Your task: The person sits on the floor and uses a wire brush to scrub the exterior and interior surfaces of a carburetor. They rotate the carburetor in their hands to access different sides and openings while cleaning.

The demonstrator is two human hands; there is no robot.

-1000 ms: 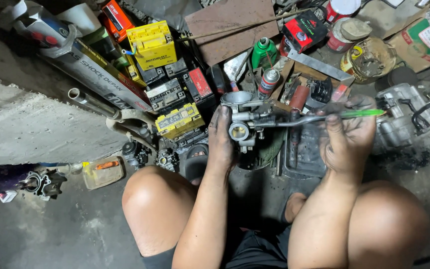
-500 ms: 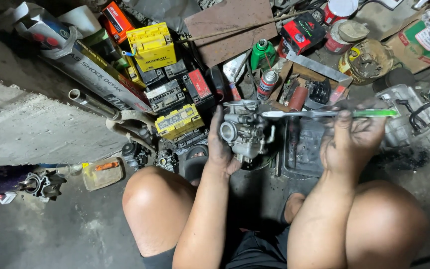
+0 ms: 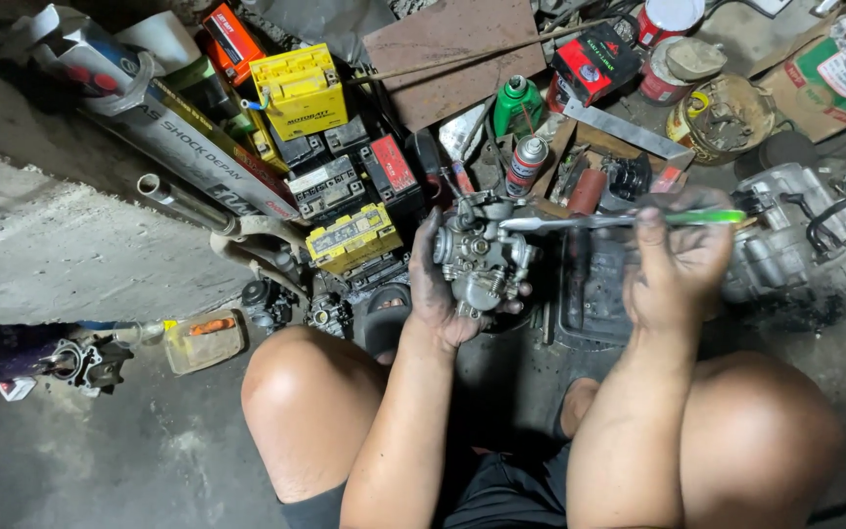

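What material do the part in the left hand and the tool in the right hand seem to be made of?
The carburetor looks like cast metal: dull grey, grimy, with rough moulded shapes. The screwdriver has a shiny, probably steel shaft and a glossy green handle, likely plastic.

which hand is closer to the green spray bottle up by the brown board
Left. The left hand, cupping the carburetor, sits just below the green bottle. The right hand, gripping the green-handled screwdriver, is farther off to the bottle's right.

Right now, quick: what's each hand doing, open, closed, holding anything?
Left hand: closed around the grey metal carburetor.
Right hand: closed on the green-handled screwdriver, tip at the carburetor.
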